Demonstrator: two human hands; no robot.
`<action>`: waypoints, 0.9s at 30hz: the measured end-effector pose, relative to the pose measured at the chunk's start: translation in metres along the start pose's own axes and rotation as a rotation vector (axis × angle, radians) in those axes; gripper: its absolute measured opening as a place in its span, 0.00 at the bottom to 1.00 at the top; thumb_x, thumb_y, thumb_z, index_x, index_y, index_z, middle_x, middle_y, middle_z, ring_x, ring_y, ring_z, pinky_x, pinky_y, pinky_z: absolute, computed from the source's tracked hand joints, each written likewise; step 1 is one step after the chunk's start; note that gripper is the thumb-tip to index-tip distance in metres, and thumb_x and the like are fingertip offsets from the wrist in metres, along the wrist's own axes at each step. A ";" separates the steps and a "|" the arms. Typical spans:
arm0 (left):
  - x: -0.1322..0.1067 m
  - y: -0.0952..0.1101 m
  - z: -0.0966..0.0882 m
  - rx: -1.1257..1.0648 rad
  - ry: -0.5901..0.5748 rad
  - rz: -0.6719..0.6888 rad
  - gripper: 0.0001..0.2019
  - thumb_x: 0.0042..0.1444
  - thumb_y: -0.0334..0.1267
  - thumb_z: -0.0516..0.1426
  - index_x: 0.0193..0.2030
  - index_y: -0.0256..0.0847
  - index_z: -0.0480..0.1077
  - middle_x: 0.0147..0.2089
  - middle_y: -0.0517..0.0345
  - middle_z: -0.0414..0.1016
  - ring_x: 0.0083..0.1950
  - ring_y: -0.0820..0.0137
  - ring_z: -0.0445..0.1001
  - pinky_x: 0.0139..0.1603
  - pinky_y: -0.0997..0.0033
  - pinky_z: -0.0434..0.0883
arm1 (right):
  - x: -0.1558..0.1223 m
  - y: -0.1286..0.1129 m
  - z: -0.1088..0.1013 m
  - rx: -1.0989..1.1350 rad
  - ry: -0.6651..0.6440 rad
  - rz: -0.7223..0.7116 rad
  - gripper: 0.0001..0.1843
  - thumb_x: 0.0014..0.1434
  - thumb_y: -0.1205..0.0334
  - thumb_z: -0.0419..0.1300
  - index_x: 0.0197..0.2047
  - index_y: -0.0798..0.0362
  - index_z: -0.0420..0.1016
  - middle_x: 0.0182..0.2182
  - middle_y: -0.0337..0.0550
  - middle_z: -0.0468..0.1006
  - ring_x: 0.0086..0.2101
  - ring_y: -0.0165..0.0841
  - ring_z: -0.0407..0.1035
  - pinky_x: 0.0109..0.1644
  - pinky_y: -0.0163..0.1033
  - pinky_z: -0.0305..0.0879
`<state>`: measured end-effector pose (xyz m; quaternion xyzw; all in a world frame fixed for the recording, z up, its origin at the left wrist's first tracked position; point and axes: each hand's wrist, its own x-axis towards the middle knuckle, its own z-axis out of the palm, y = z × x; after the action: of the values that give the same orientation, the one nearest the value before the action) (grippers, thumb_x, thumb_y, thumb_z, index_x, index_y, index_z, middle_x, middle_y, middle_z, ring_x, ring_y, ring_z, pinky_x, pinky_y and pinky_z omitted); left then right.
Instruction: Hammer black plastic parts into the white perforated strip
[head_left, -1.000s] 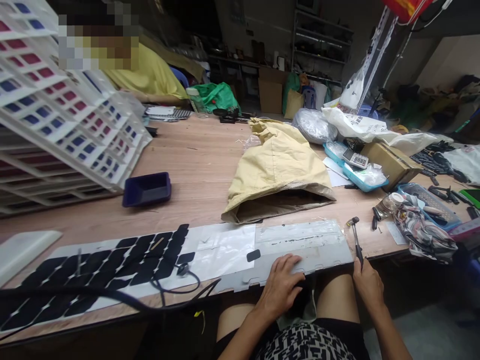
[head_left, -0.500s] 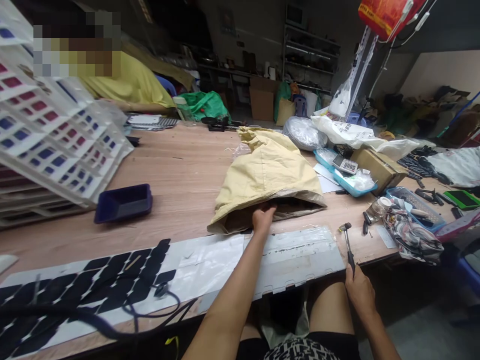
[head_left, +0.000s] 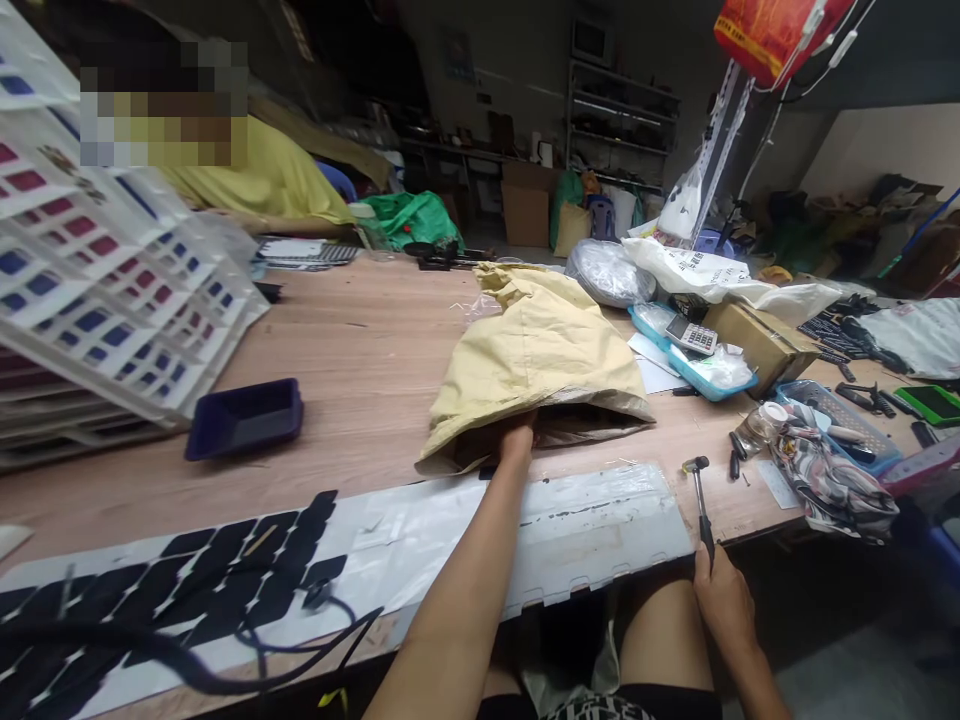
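Observation:
A pale yellow cloth bag [head_left: 540,345] lies on the table with its wide mouth facing me. My left hand [head_left: 517,436] reaches into that mouth; its fingers are hidden inside. At the table's front edge, my right hand [head_left: 720,590] is closed around the black handle of a small hammer [head_left: 700,500], whose head points away from me. Between my arms and the bag lies a whitish flat board [head_left: 600,535]. To its left, dark flat pieces [head_left: 217,560] are laid in slanted rows on a white sheet.
A dark purple tray [head_left: 244,415] stands left, beside a white plastic crate [head_left: 127,280]. Black cables [head_left: 187,655] cross the front left. On the right are a blue basket [head_left: 847,425], a jar [head_left: 763,425] and a cardboard box [head_left: 765,345]. A person in yellow [head_left: 277,180] sits across the table.
My left hand has gone deeper into the bag, so its fingers no longer show. My right hand still holds the hammer in nearly the same place.

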<state>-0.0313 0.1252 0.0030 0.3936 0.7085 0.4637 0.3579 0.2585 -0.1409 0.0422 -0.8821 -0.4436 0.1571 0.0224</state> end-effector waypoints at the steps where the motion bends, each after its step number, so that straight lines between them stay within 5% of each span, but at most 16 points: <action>1: -0.007 -0.002 -0.005 0.000 -0.008 -0.025 0.17 0.60 0.49 0.56 0.36 0.35 0.73 0.30 0.53 0.75 0.30 0.65 0.74 0.30 0.67 0.71 | 0.000 0.000 0.000 0.003 -0.004 0.003 0.25 0.69 0.52 0.40 0.54 0.55 0.71 0.42 0.56 0.81 0.44 0.45 0.75 0.45 0.42 0.65; 4: -0.041 -0.007 -0.025 0.033 -0.014 0.019 0.17 0.55 0.51 0.58 0.25 0.39 0.70 0.21 0.58 0.69 0.27 0.67 0.71 0.28 0.70 0.65 | 0.000 -0.001 -0.001 0.007 -0.003 -0.001 0.25 0.69 0.51 0.39 0.53 0.56 0.71 0.42 0.57 0.81 0.44 0.45 0.75 0.44 0.42 0.65; 7: -0.086 -0.013 -0.040 0.111 -0.070 0.249 0.17 0.55 0.51 0.57 0.22 0.41 0.68 0.23 0.62 0.68 0.29 0.70 0.68 0.31 0.72 0.61 | 0.000 -0.001 -0.002 -0.008 0.010 -0.014 0.25 0.69 0.51 0.40 0.51 0.55 0.72 0.41 0.56 0.81 0.43 0.45 0.76 0.43 0.42 0.65; 12: -0.135 -0.025 -0.048 0.284 -0.453 0.564 0.13 0.58 0.48 0.55 0.27 0.43 0.70 0.30 0.62 0.70 0.32 0.71 0.69 0.34 0.72 0.62 | 0.001 0.000 0.000 -0.042 0.050 -0.027 0.24 0.69 0.52 0.42 0.49 0.56 0.73 0.40 0.56 0.81 0.42 0.43 0.76 0.43 0.40 0.64; 18: -0.140 -0.027 -0.050 0.537 -0.522 0.698 0.09 0.56 0.46 0.59 0.31 0.44 0.72 0.34 0.60 0.72 0.37 0.68 0.71 0.35 0.70 0.61 | -0.003 -0.002 0.000 -0.040 0.068 -0.017 0.24 0.70 0.52 0.41 0.50 0.57 0.73 0.40 0.56 0.81 0.42 0.41 0.76 0.44 0.38 0.64; 23: -0.137 -0.024 -0.038 0.502 -0.460 0.723 0.15 0.51 0.51 0.62 0.40 0.44 0.74 0.38 0.57 0.73 0.41 0.64 0.71 0.41 0.68 0.64 | -0.005 -0.004 -0.002 -0.020 0.065 -0.004 0.24 0.70 0.52 0.42 0.53 0.57 0.72 0.41 0.56 0.81 0.42 0.42 0.76 0.43 0.39 0.64; 27: -0.134 -0.026 -0.021 0.441 -0.485 0.686 0.11 0.53 0.46 0.62 0.40 0.46 0.76 0.38 0.57 0.75 0.44 0.63 0.71 0.47 0.64 0.64 | -0.003 0.001 -0.001 0.008 0.059 -0.025 0.24 0.69 0.52 0.43 0.50 0.56 0.74 0.40 0.55 0.81 0.41 0.41 0.76 0.41 0.38 0.62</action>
<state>0.0021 -0.0085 0.0040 0.7684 0.5150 0.2884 0.2471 0.2584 -0.1435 0.0440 -0.8805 -0.4532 0.1324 0.0411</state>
